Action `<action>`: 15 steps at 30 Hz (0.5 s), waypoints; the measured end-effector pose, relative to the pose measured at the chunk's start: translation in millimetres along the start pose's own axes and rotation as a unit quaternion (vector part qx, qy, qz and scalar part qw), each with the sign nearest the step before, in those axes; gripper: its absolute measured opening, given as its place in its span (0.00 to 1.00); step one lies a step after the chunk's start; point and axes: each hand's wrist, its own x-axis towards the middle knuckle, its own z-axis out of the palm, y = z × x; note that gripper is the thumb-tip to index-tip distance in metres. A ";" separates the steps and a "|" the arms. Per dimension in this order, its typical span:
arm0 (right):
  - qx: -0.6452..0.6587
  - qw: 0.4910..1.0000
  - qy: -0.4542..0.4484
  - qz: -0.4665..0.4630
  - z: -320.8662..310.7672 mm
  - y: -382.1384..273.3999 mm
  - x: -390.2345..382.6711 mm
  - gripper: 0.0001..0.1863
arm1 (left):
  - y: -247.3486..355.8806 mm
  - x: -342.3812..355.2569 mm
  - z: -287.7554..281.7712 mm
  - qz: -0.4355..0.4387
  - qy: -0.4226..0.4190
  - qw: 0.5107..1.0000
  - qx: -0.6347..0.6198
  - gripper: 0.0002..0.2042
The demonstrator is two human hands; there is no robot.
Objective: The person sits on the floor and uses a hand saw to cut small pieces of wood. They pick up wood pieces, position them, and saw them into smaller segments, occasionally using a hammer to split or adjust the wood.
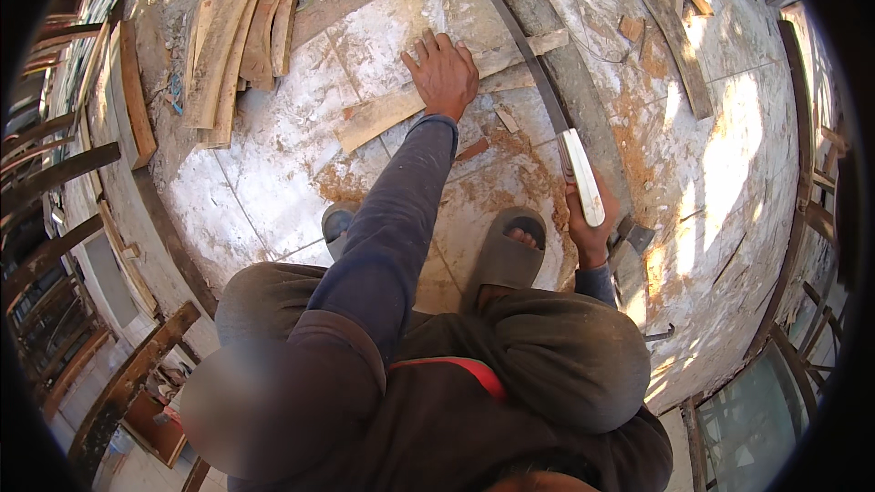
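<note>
Wooden slats (223, 55) litter the floor (246, 191); left hand (446, 77) splayed on a board (378, 123), right hand (591, 239) gripping a saw (548, 91)

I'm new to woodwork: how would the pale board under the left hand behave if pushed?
The board probably stays stiff, being wood. Its flat shape makes rolling unlikely. The dusty floor might let it slide.

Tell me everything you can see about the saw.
The saw is a handsaw with a narrow, dark, metal-looking blade and a white handle, its material unclear. The right hand grips the handle. The blade runs away and leftward, looking curved in this fisheye view, and leaves the picture at the top, so its tip is unseen. It crosses over the pale plank near its right end; teeth and contact aren't clear.
</note>
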 end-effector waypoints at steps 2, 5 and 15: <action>-0.029 0.999 -0.019 0.036 -31.6 -15.6 -52.3 0.27 | -2.4 -6.2 5.9 0.003 0.013 1.000 -0.006 0.21; -0.033 0.995 -0.024 0.093 -52.0 -32.9 -74.8 0.25 | -3.3 -5.6 11.4 0.014 0.027 0.999 -0.012 0.21; 0.023 0.997 0.009 -0.070 37.5 -11.8 67.5 0.30 | 1.8 -4.7 -7.6 0.016 -0.025 0.999 -0.035 0.19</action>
